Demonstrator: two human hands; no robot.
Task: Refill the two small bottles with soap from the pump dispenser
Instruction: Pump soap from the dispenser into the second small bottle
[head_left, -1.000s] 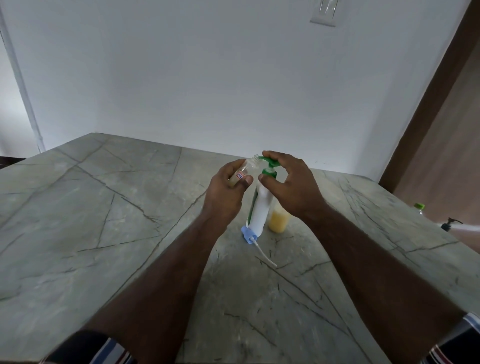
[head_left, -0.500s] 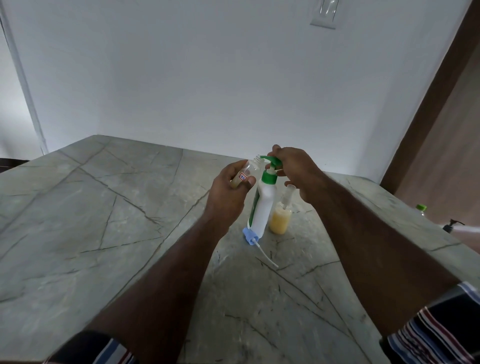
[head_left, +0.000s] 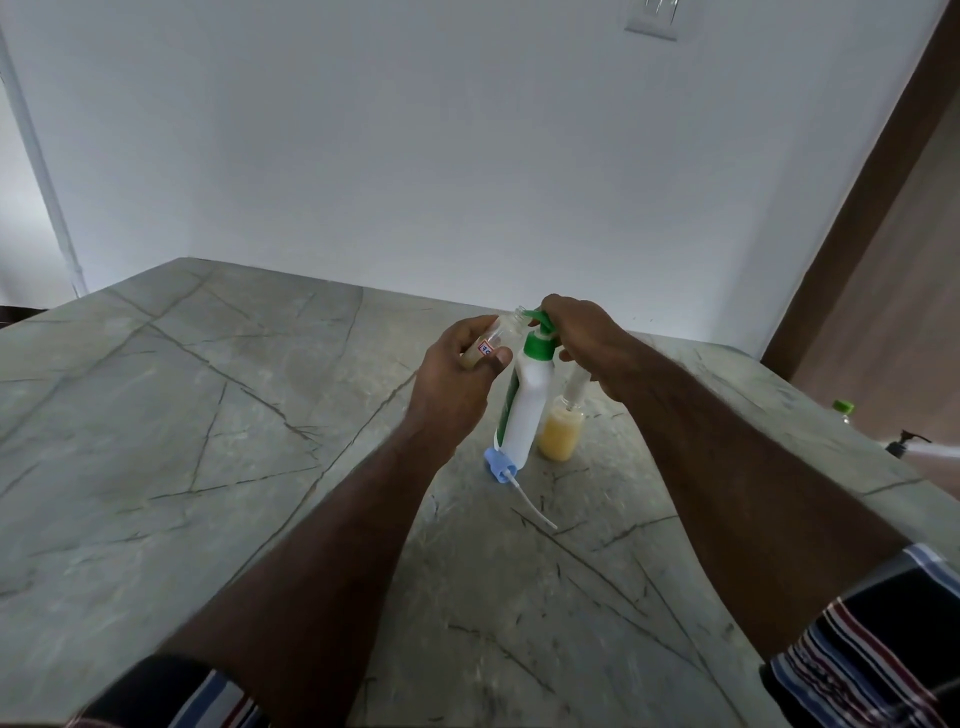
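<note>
A white pump dispenser with a green pump head stands on the grey stone counter. My left hand holds a small clear bottle tilted, its open mouth right at the green spout. My right hand rests on top of the pump head, fingers curled over it. A second small bottle, filled with yellow soap, stands just right of the dispenser, its neck partly behind my right wrist. A blue cap with a white dip tube lies at the dispenser's base.
A white wall rises behind the counter's far edge. At the right, past the counter edge, a green-capped bottle and a black pump nozzle show. A brown door frame stands at the right.
My right hand shifted from gripping the dispenser's neck to sitting on top of the pump head, uncovering the yellow-filled bottle. My left hand keeps the small bottle at the spout.
</note>
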